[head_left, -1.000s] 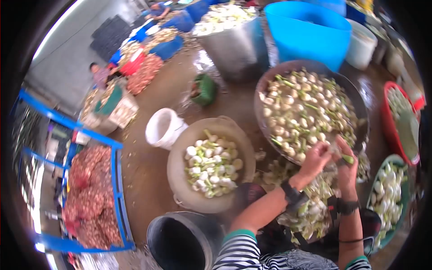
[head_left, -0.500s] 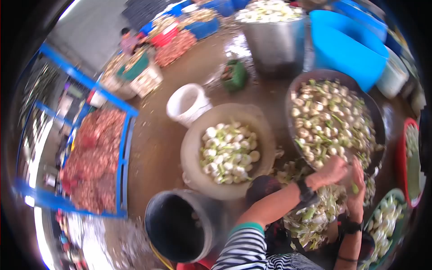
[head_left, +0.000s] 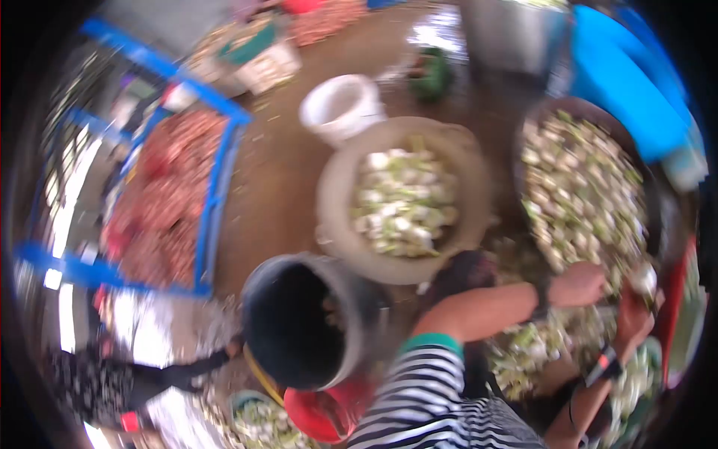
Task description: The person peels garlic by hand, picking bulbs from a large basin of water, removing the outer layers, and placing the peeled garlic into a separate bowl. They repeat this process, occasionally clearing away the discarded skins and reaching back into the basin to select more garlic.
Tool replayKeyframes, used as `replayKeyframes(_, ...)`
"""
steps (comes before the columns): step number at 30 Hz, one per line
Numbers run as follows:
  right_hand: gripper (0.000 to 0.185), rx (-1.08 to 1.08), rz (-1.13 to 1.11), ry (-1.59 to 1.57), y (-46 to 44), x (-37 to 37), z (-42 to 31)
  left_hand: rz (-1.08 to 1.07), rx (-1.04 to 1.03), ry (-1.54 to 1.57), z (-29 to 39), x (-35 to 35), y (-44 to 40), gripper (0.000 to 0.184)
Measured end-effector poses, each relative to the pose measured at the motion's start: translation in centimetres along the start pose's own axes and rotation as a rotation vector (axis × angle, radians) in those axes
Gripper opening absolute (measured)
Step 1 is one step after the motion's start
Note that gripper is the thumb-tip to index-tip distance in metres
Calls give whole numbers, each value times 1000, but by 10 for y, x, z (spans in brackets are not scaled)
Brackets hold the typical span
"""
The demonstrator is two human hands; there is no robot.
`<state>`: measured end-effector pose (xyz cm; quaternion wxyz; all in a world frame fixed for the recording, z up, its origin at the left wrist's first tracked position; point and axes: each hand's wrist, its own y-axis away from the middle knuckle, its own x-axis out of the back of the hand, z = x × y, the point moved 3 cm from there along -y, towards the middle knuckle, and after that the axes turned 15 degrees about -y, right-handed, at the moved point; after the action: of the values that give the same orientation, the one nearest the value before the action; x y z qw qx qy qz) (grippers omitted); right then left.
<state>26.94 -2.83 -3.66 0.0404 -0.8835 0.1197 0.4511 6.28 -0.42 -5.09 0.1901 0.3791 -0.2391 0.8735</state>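
Note:
My right hand (head_left: pixel 634 318), at the right, is closed around a pale, shiny onion (head_left: pixel 643 278), held up near its fingertips. My left hand (head_left: pixel 577 285) is curled shut beside it, a short gap away, over the near edge of a dark round pan (head_left: pixel 652 196). Whatever those fingers grip is hidden and blurred. Many onions with green stalks (head_left: pixel 583 191) fill the pan. Below my hands lies a heap of pale peelings and leaves (head_left: pixel 531 352).
A wide beige basin (head_left: pixel 329 202) of whiter onions stands left of the pan. Near it are a dark bucket (head_left: pixel 351 322), a white bucket (head_left: pixel 342 108) and a red tub (head_left: pixel 318 415). A blue-framed bin (head_left: pixel 217 217) holds reddish produce. Another person (head_left: pixel 105 385) is at lower left.
My view has tilted down, shifting the scene upward and rightward. My hands have moved apart, and an onion now shows in my right hand. Another person has come into view at lower left.

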Motion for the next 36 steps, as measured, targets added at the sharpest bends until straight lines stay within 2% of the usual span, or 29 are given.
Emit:
replayKeyframes(1, 38, 95, -17, 514, 7, -11, 8, -221, -267, -129, -3, -28, 20, 27)
replayKeyframes(2, 37, 167, -20, 1011, 15, -30, 14, -404, -218, -157, 4, -19, 28, 35)
replayKeyframes(3, 36, 83, 20, 1082, 16, -42, 20, -593, -169, -200, 10, -11, 36, 44)
replayKeyframes(4, 38, -9, 30, 469, 12, -45, 26, -774, -128, -254, 18, -2, 45, 53)
replayKeyframes(5, 41, -75, 93, -143, 10, -47, 30, -701, -88, -209, 12, -4, 38, 53)
replayKeyframes(6, 48, -181, 112, -410, 7, -49, 33, -351, -164, -219, 9, 6, 29, 38)
replayKeyframes(8, 54, -101, 101, -344, 14, -76, 37, -216, 105, 143, 9, 39, -3, 21)
replayKeyframes(10, 62, -41, 164, -202, 20, -84, 37, 48, 246, 532, 7, 54, -11, 15)
replayKeyframes(11, 61, -31, 160, -117, 22, -86, 38, 91, 320, 910, 12, 56, -12, 12)
replayKeyframes(14, 53, -5, 191, 37, 26, -86, 51, 154, 77, 383, 18, 56, -10, 13)
replayKeyframes(15, 53, 34, 255, 139, 29, -89, 53, 114, 109, 324, 21, 63, -8, 17)
replayKeyframes(18, 55, -225, 210, -313, 22, -74, 59, 83, 169, 639, 11, 61, -7, 18)
replayKeyframes(19, 56, -284, 137, -389, 23, -75, 58, 3, 248, 787, 17, 66, -7, 18)
replayKeyframes(20, 56, -308, 161, -437, 23, -76, 58, 4, 225, 732, 15, 63, -8, 18)
replayKeyframes(23, 57, -340, 186, -529, 23, -72, 61, 5, 497, 1026, 7, 56, -11, 14)
replayKeyframes(26, 59, -387, 189, -557, 19, -64, 60, 143, 659, 1084, -7, 52, -7, 13)
replayKeyframes(29, 60, -392, 106, -534, 14, -57, 62, 207, 685, 1015, -5, 56, -2, 12)
replayKeyframes(33, 57, -392, 319, -379, -8, -49, 83, 201, 549, 1084, 4, 70, 1, 12)
replayKeyframes(36, 58, -447, 242, -461, -31, -66, 129, 225, 404, 1039, 23, 87, 5, 13)
